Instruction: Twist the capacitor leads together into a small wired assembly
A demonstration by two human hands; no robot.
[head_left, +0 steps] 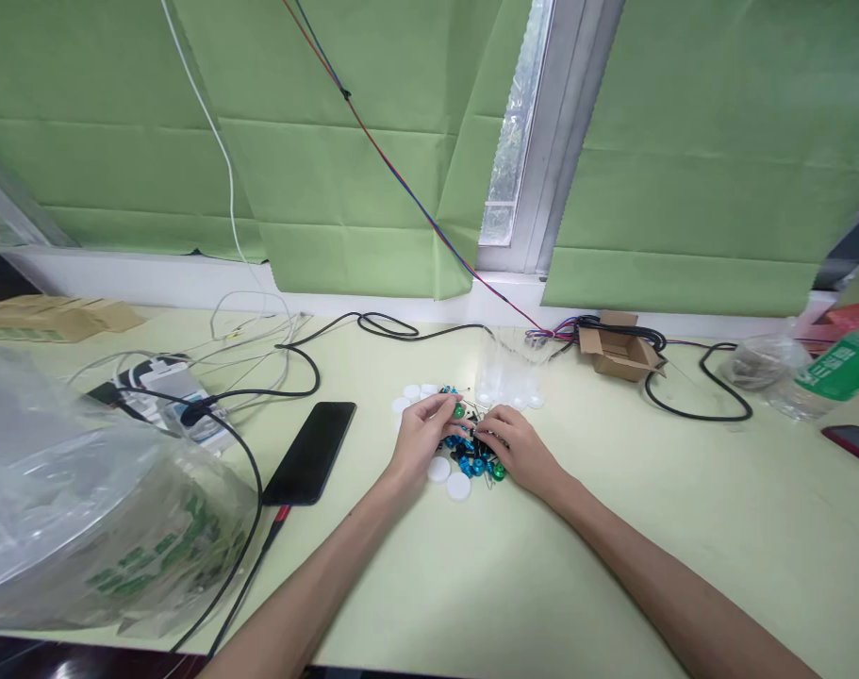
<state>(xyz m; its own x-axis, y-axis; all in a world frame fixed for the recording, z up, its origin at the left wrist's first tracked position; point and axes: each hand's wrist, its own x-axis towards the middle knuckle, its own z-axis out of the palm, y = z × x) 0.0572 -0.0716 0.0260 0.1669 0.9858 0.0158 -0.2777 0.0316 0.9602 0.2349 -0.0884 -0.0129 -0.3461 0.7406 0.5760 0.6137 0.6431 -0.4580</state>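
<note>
The left hand pinches a green component at the edge of the component pile on the desk. The right hand curls over the pile, seemingly steadying it, and its grip is hidden.

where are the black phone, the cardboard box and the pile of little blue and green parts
black phone [310, 453], head view, middle of its screen
cardboard box [621, 356], head view, middle of the box
pile of little parts [472, 462], head view, blue pieces just below the fingers
</note>
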